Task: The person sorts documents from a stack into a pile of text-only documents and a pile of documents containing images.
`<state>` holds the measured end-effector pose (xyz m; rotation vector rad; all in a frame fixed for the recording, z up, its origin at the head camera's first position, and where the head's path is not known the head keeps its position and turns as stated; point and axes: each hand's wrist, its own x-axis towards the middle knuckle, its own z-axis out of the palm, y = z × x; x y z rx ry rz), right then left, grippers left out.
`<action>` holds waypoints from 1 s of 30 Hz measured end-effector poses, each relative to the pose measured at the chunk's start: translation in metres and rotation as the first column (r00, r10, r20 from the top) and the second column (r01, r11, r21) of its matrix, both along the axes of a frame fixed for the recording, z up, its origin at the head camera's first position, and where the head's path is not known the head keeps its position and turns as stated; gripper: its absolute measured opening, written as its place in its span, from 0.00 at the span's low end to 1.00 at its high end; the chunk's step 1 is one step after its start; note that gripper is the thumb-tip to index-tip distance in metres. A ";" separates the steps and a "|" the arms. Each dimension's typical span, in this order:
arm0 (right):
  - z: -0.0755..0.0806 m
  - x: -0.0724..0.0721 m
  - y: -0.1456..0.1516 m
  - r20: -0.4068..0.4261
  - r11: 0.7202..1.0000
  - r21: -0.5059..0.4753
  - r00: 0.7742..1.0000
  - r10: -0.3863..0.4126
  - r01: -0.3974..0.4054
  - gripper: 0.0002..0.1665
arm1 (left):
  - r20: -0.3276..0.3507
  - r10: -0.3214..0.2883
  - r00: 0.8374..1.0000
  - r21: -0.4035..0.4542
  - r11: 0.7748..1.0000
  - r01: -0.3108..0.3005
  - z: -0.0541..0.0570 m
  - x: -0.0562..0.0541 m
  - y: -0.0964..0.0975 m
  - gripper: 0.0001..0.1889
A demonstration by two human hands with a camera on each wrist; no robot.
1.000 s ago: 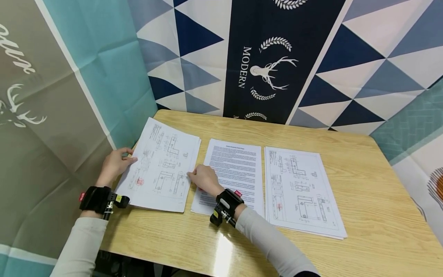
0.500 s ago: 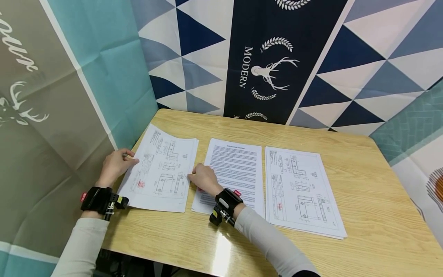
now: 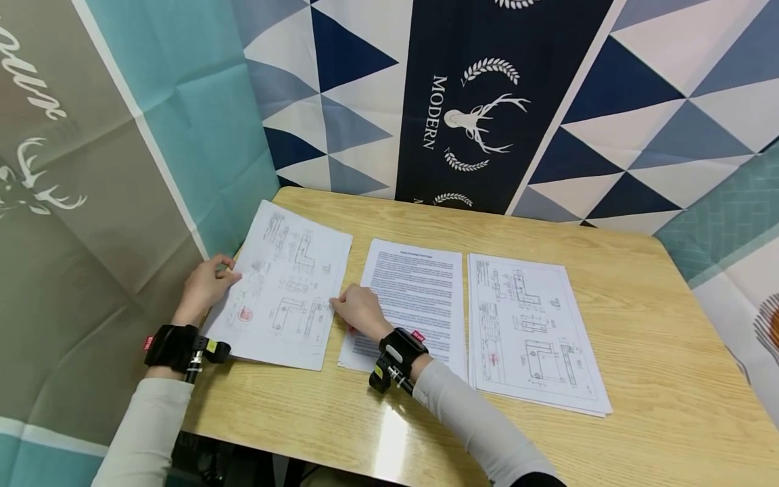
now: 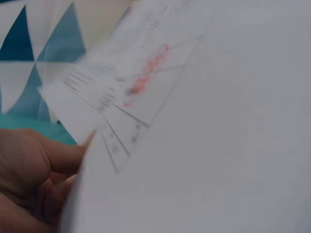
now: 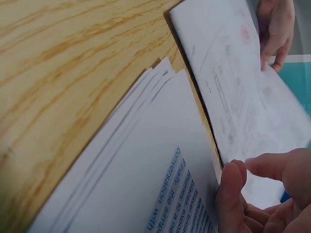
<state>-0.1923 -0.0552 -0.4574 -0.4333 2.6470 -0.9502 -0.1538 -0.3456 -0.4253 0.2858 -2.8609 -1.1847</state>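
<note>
A stack of technical drawings [image 3: 304, 270] with a red stamp lies at the left of the table, its left side raised and tilted. My left hand [image 3: 203, 287] pinches its left edge between thumb and fingers. At the opposite long edge, my right hand [image 3: 361, 311] pinches the drawings between thumb and forefinger. The right wrist view shows those fingertips [image 5: 232, 177] right at the edge. In the left wrist view the sheet bends away from the left hand [image 4: 29, 179]. Beneath the right hand is a stack of printed text pages [image 3: 420, 291], partly covered by hand and wrist.
A second stack of drawings [image 3: 517, 331] lies right of the text pages, its lower sheets slightly uneven. The wooden table [image 3: 645, 338] extends further right. Patterned cloth [image 3: 341, 101] hangs behind, and more cloth [image 3: 140, 223] stands close at the left hand.
The far left part of the drawings dipped and curved half a second ago, and now stands raised and flatter again. Both hands keep their hold in nearly the same place.
</note>
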 end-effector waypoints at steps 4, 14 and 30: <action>0.000 0.000 -0.001 0.012 1.000 -0.022 1.000 0.008 -0.008 0.35 | 0.052 0.031 0.998 0.126 0.991 -0.037 -0.005 -0.001 -0.004 0.13; -0.001 0.000 -0.002 0.082 0.995 -0.096 0.996 0.030 -0.022 0.22 | 0.086 0.028 0.996 0.125 0.991 -0.039 -0.006 -0.004 -0.005 0.20; 0.016 -0.010 0.011 -0.005 0.972 -0.236 1.000 -0.021 0.019 0.13 | 0.110 -0.028 0.994 0.120 0.993 0.014 0.015 -0.009 0.005 0.28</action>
